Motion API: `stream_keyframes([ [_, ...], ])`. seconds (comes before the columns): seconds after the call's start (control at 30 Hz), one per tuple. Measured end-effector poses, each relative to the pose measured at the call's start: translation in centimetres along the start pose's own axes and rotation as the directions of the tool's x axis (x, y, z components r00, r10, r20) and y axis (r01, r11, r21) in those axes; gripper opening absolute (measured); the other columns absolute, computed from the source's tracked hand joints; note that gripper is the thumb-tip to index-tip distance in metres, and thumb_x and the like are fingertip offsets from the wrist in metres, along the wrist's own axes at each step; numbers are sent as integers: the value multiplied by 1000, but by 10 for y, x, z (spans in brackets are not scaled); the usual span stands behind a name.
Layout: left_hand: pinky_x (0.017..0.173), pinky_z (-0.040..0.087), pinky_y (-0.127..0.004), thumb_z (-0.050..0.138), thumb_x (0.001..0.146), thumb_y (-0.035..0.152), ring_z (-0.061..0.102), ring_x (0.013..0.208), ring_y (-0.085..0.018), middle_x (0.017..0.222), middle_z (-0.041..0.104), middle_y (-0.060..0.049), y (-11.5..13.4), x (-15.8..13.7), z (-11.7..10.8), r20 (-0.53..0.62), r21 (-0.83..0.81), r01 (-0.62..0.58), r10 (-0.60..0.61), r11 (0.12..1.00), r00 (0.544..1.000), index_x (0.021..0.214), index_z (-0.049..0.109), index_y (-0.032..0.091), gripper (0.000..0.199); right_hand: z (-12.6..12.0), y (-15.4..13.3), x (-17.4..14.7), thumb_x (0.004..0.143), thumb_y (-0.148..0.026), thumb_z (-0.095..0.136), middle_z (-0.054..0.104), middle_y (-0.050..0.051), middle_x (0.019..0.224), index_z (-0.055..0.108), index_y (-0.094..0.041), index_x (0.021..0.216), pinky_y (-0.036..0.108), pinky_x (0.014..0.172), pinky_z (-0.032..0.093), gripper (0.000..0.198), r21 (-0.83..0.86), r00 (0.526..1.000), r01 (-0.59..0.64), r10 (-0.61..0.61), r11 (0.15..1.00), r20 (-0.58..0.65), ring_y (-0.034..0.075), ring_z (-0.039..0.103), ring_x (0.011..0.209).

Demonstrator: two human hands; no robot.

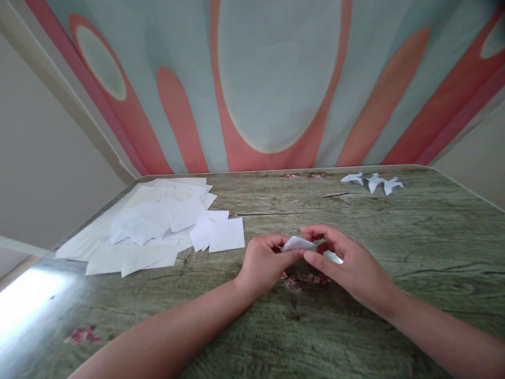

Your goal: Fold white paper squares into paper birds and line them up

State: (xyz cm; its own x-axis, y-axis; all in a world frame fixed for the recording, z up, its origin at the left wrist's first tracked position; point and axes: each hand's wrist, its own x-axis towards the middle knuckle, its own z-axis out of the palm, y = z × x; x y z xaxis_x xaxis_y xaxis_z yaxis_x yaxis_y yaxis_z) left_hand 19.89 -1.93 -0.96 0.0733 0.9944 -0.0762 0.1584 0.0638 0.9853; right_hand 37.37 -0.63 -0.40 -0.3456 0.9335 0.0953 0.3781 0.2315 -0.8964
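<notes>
My left hand (263,263) is closed on a small folded piece of white paper (299,243), gripping it between thumb and fingers just above the table. Around the paper's right end, my right hand (343,263) has its fingers curved and spread apart. Its thumb tip is close to the paper's lower right edge; whether it touches is hard to tell. Part of the folded paper is hidden behind the fingers. To the left of my left hand lie a few small white paper squares (227,235).
A wide, loose pile of white paper sheets (145,226) covers the table's left side. Three folded white paper figures (374,182) stand in a row at the back right. Behind the wood-patterned table (434,237) rises a patterned red and grey-blue backdrop (276,79).
</notes>
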Motion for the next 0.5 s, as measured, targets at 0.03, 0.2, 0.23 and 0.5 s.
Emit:
stream_keyframes([
  [0.03, 58, 38, -22, 71, 73, 29, 51, 60, -11, 63, 61, 1, 1, -2, 1, 11, 74, -23, 22, 997, 1000, 70, 70, 12, 17, 0, -1, 0, 82, -37, 66, 65, 0, 109, 60, -28, 112, 29, 79, 48, 32, -10, 999, 35, -35, 999, -12, 16, 60, 89],
  [0.2, 54, 32, -21, 65, 73, 24, 47, 57, -10, 57, 53, 3, -1, -7, 8, 57, 268, -53, 39, 962, 998, 60, 63, 12, 18, 4, -3, -1, 83, -30, 65, 67, -1, 88, 71, -26, 85, 27, 80, 44, 7, -29, 993, 116, -117, 993, -32, 15, 60, 86],
  [0.23, 53, 31, -21, 64, 74, 25, 45, 56, -9, 56, 51, 4, -1, -7, 8, 67, 275, -40, 22, 961, 997, 60, 62, 12, 19, 4, -4, -1, 84, -30, 65, 67, -2, 85, 71, -26, 83, 26, 79, 44, 7, -21, 993, 112, -113, 993, -31, 15, 61, 85],
  [0.5, 50, 26, -20, 66, 73, 29, 39, 56, -8, 56, 43, 5, -2, -5, 8, 110, 280, 8, -41, 960, 993, 60, 58, 13, 21, -1, -6, 0, 85, -33, 64, 63, -3, 75, 72, -25, 77, 25, 68, 42, 14, 18, 1000, 5, -5, 1000, 26, 13, 59, 73],
])
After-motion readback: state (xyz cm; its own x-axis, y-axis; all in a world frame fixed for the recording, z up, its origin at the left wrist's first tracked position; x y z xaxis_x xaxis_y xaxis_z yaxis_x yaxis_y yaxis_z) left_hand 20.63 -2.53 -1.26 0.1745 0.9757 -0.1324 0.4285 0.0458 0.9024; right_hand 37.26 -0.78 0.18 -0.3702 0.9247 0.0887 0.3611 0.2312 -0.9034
